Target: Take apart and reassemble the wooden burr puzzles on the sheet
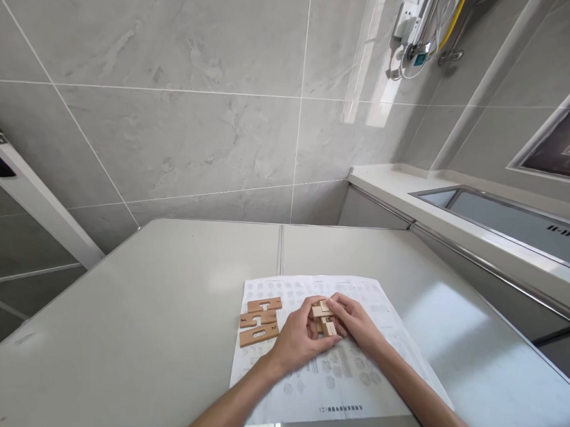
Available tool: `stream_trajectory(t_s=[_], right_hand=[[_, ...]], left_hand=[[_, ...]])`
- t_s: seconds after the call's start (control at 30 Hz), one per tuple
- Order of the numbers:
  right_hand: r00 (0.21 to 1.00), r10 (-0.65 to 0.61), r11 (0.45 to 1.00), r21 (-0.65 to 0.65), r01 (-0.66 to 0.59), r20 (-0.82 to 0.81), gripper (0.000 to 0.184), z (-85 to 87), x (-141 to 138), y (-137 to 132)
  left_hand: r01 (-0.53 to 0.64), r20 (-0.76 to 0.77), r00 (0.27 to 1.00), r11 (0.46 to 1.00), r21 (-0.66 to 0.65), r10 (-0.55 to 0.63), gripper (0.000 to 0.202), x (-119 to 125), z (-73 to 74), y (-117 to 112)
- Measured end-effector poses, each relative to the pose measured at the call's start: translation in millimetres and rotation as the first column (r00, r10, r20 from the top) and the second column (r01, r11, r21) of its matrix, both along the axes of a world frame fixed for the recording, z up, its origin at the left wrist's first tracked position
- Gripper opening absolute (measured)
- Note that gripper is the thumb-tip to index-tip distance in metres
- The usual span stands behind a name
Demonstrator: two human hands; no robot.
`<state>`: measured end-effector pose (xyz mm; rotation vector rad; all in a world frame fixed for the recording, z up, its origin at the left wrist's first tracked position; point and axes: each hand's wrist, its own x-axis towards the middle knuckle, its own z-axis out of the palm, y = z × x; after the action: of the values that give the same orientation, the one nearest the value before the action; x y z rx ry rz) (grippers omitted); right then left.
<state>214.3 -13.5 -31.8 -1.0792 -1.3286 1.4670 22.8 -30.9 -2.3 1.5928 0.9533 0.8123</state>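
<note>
Head view: both hands meet over a printed sheet [352, 385] that lies on a pale table [163, 309]. Between them is a cluster [323, 314] of notched wooden pieces, partly fitted together and held just above or on the sheet; I cannot tell which. The left hand [299, 340] curls round the cluster's left and near side, fingers bent and closed on it. The right hand [358, 324] closes on its right and far side, thumb and fingertips pinching the top pieces.

Just left of the hands, three loose pieces [260, 321] lie flat on the sheet in a near-to-far row, close together, each with a slot cut in it. The sheet's small diagrams are too fine to read.

As I judge it, the work in hand is fitting pieces into the cluster, with both hands steadying it. Adding one of the loose pieces would call for one hand to let go while the other keeps the cluster from slipping apart.
</note>
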Motion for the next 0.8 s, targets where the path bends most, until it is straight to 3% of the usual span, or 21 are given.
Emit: stream_trajectory(t_s=[0.4,0.63,0.8], right_hand=[[1.0,-0.013,1.0,0.022,0.012,0.019,0.048,0.3,-3.2,-0.8],[0.954,-0.264,0.954,0.187,0.236,0.142,0.046,-5.9,-2.1,1.9],[0.89,-0.272,0.93,0.336,0.146,0.366,0.037,-10.1,-1.7,0.8]], left_hand=[[-0.028,-0.014,0.999,0.998,0.064,0.029,0.066,-0.5,-7.0,1.3],[-0.304,0.105,0.947,0.953,-0.003,0.302,0.07,-2.3,-5.3,10.4],[-0.382,0.131,0.914,0.923,-0.045,0.385,0.07,-7.3,-1.6,16.0]])
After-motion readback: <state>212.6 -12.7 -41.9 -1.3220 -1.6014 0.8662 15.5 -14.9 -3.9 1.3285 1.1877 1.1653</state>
